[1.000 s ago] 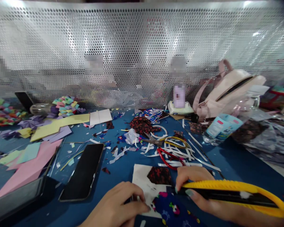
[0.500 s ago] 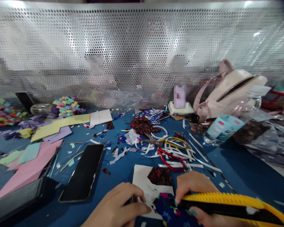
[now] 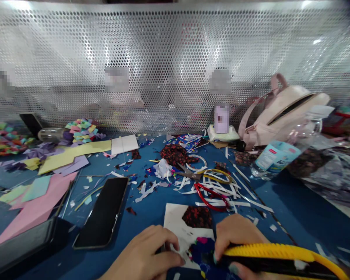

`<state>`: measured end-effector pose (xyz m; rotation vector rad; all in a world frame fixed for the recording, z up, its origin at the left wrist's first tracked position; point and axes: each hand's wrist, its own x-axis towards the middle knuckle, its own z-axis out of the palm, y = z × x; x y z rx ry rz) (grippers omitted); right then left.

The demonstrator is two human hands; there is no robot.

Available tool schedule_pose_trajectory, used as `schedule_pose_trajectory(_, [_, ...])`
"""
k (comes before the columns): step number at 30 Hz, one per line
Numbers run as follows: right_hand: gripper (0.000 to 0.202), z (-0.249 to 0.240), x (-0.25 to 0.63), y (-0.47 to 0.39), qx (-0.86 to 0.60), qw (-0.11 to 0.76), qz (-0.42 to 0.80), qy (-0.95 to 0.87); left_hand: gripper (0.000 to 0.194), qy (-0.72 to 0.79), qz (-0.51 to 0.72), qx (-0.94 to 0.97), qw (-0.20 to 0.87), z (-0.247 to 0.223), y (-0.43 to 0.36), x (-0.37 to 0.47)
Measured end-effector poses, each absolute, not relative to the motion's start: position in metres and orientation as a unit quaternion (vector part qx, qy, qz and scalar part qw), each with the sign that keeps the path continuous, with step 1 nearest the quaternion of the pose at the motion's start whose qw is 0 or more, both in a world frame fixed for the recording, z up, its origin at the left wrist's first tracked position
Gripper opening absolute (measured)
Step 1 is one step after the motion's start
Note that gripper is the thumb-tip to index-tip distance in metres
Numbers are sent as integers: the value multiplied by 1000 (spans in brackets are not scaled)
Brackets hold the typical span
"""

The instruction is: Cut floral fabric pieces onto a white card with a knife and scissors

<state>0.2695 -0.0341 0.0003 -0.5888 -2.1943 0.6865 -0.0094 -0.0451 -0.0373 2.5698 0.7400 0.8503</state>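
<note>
In the lower middle lies a white sheet [image 3: 175,219] with a dark red-and-black patterned patch [image 3: 197,217] on it. Over its lower part is a dark blue piece with a colourful print [image 3: 202,249]. My left hand [image 3: 147,249] rests at the sheet's left side, fingers bent, thumb and forefinger apart on the paper. My right hand [image 3: 239,237] is closed around the front of a yellow-and-black tool with a ribbed edge, seemingly a utility knife [image 3: 280,251]. Its tip is hidden by my fingers over the blue piece.
Beyond the sheet are red-handled scissors [image 3: 211,198], white paper strips [image 3: 221,186] and scraps. A phone [image 3: 103,214] and a pink sheet [image 3: 41,206] lie left. A bottle [image 3: 275,157] and a pale backpack [image 3: 286,109] stand right. A perforated metal panel [image 3: 166,46] closes the back.
The yellow-and-black utility knife and my right fingers have shifted slightly downward and left over the blue piece. My left hand stays nearly still.
</note>
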Motion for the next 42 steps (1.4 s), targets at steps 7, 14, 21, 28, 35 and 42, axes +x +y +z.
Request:
schedule_pose_trajectory(7, [38, -3, 274, -34, -245, 358, 267, -861, 25, 229, 294, 918, 137, -32, -43, -9])
schedule_pose_trajectory(14, [24, -7, 274, -34, -236, 364, 270, -860, 41, 223, 294, 919, 136, -29, -42, -9])
schedule_pose_trajectory(21, [34, -8, 275, -39, -232, 401, 248, -851, 43, 219, 278, 924, 142, -26, -42, -8])
schedule_pose_trajectory(28, [41, -12, 273, -39, -224, 382, 254, -860, 28, 226, 264, 929, 129, -30, -42, -10])
schedule_pose_trajectory(35, [36, -14, 270, -39, -227, 380, 259, -858, 32, 225, 251, 932, 129, -27, -42, -10])
schedule_pose_trajectory(42, [35, -13, 271, -41, -234, 400, 262, -847, 44, 231, 258, 930, 125, -31, -43, -10])
